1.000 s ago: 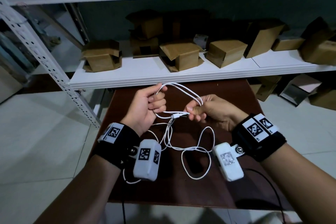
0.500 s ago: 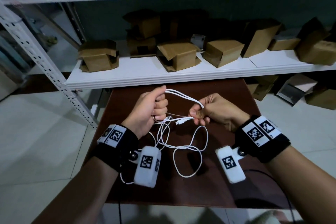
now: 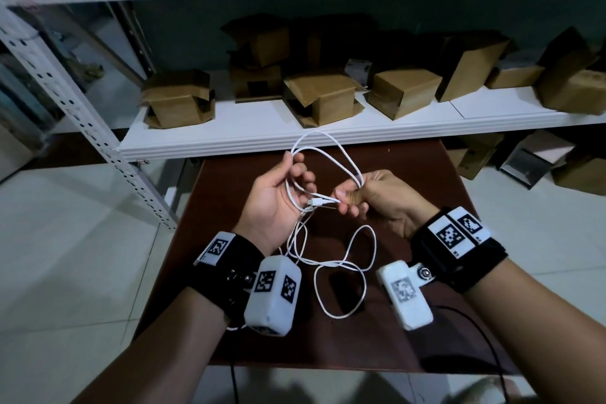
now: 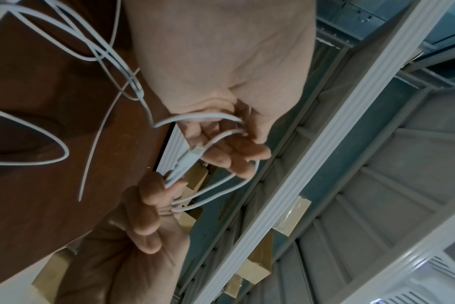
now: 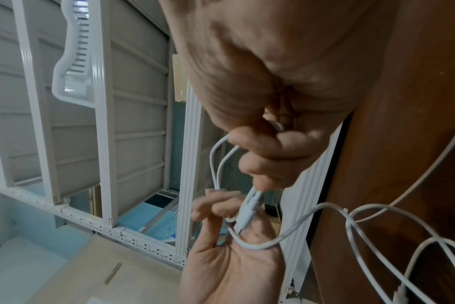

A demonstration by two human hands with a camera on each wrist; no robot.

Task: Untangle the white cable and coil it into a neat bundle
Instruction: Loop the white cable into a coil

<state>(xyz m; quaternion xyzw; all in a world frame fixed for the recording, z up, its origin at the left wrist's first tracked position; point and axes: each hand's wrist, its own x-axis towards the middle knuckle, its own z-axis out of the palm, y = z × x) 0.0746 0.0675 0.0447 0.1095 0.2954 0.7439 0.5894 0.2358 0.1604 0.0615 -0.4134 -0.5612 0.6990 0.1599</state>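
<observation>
Facing palm-up, left hand (image 3: pixel 278 197) loosely holds white cable (image 3: pixel 341 269); right hand (image 3: pixel 377 200) pinches its plug.

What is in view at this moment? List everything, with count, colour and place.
cable: one, white, looped between both hands, slack hanging onto the table
plug: one, white, on the cable end between the hands
table: one, dark brown, under the hands
shelves: white metal rack behind the table, several levels
boxes: roughly ten, brown cardboard, on the shelf and under it at right
floor: pale tiles, left and right of the table
black cable: one, by the table's near right edge
wrist cameras: two, white, on black wristbands
left hand: thumb and fingers hold a loop
right hand: grip closed on cable near the plug
</observation>
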